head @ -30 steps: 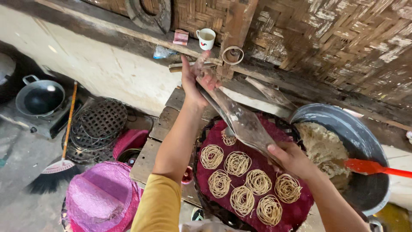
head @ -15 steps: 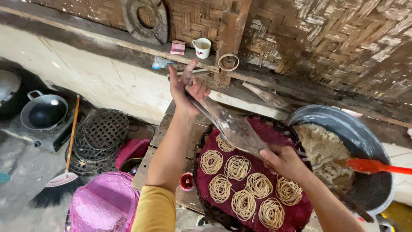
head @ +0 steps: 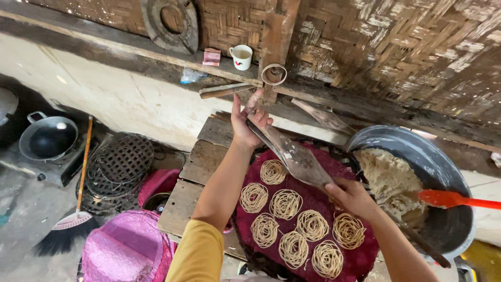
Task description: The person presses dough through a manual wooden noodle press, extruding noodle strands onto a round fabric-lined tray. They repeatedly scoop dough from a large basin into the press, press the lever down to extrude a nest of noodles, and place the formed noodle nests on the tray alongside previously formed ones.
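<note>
Wooden press [head: 297,156] in both hands, dough [head: 389,180] in grey basin [head: 417,151]

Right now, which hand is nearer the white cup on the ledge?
Left. The left hand grips the wooden tool's far end just below the white cup; the right hand holds its near end, lower down.

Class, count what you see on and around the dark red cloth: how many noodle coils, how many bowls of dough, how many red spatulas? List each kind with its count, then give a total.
Noodle coils on the dark red cloth: 8
Grey bowl of dough: 1
Red spatula: 1
Total: 10
</note>
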